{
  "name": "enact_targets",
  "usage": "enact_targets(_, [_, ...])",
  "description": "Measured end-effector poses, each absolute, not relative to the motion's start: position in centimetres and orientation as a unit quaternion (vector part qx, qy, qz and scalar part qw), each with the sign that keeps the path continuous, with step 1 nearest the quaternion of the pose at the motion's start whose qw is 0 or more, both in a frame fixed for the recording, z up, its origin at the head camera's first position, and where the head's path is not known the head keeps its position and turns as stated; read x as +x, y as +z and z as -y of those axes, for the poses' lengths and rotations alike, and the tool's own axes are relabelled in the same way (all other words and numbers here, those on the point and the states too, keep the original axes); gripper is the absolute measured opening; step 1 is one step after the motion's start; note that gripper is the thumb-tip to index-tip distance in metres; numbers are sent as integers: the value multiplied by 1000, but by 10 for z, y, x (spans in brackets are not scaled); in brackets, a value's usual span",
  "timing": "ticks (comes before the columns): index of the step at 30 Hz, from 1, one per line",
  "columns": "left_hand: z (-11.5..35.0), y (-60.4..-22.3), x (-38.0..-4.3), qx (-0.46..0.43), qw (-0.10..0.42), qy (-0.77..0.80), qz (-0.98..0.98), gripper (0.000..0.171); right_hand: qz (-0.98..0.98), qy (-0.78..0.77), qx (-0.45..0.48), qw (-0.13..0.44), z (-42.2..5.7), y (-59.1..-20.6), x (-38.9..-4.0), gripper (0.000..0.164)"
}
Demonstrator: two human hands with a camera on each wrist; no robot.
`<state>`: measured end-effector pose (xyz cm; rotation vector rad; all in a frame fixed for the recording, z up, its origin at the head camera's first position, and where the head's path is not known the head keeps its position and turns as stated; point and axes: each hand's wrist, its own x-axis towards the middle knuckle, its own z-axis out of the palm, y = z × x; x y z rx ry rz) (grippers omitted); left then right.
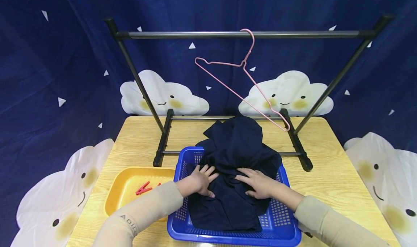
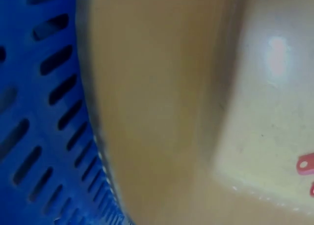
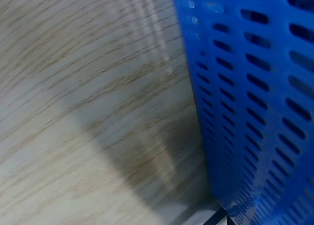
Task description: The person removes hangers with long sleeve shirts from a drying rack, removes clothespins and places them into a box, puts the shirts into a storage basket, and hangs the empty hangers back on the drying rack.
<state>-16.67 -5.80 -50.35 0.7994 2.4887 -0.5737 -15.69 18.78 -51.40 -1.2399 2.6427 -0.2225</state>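
A dark navy garment point(image 1: 224, 203) lies bunched in a blue plastic basket point(image 1: 283, 218), and part of it spills over the far rim. What kind of garment it is, I cannot tell. My left hand point(image 1: 200, 182) rests on the cloth at the left side, fingers spread. On the right, my right hand point(image 1: 259, 184) touches the same cloth with its fingers extended toward the middle. Both wrist views look past the hands at the basket's slotted outer walls, so neither hand shows there.
A black clothes rack point(image 1: 202, 35) stands behind the basket on the wooden table point(image 1: 338, 189). From its bar hangs a pink hanger point(image 1: 224, 84), tilted down to the right. Left of the basket sits a yellow tray point(image 1: 122, 182) with red clothespins point(image 1: 143, 189).
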Motion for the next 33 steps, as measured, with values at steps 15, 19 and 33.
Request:
enact_targets(15, [68, -467, -180, 331, 207, -90, -916, 65, -880, -161, -446, 44, -198, -473, -171, 52])
enact_targets(19, [67, -450, -191, 368, 104, 3, -924, 33, -875, -211, -435, -41, -201, -459, -185, 44])
enact_targets(33, [53, -442, -224, 264, 26, 66, -962, 67, -947, -232, -224, -13, -219, -449, -238, 60])
